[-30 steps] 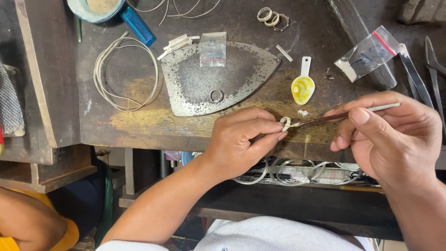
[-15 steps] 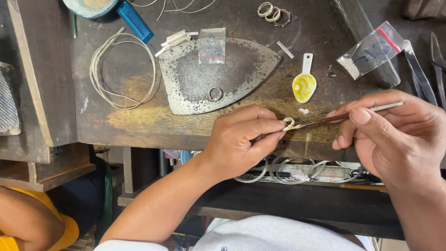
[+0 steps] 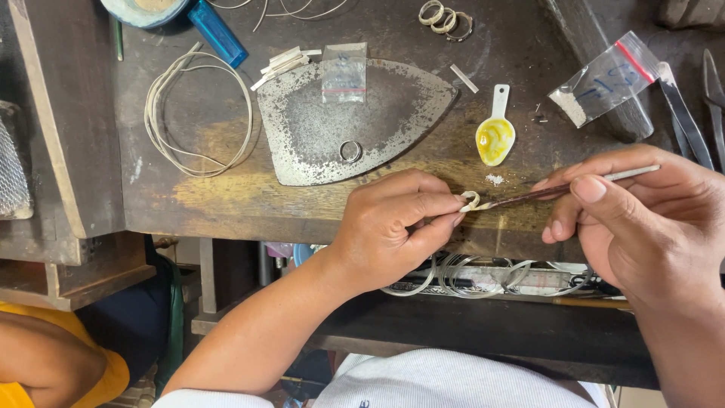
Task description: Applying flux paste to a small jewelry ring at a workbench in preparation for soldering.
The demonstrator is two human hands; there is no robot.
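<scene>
My left hand [image 3: 396, 227] pinches a small pale metal ring [image 3: 470, 201] between thumb and fingers at the front edge of a worn wooden bench [image 3: 219, 196]. My right hand [image 3: 642, 219] holds a thin brush-like tool [image 3: 559, 189], its tip touching the ring. Just beyond the tip lie a few white crumbs [image 3: 495, 180] and a small white spoon with yellow paste [image 3: 495, 136].
A flat iron-shaped metal plate [image 3: 332, 121] with a ring [image 3: 350, 151] and a small plastic bag on it. A wire coil [image 3: 198, 113] lies left, several rings [image 3: 444, 17] at the back, a plastic bag [image 3: 604, 79] and pliers [image 3: 698, 106] right. Another person's arm [image 3: 45, 363] at lower left.
Both hands stay nearly in place; the camera has shifted slightly. The tool tip remains against the ring.
</scene>
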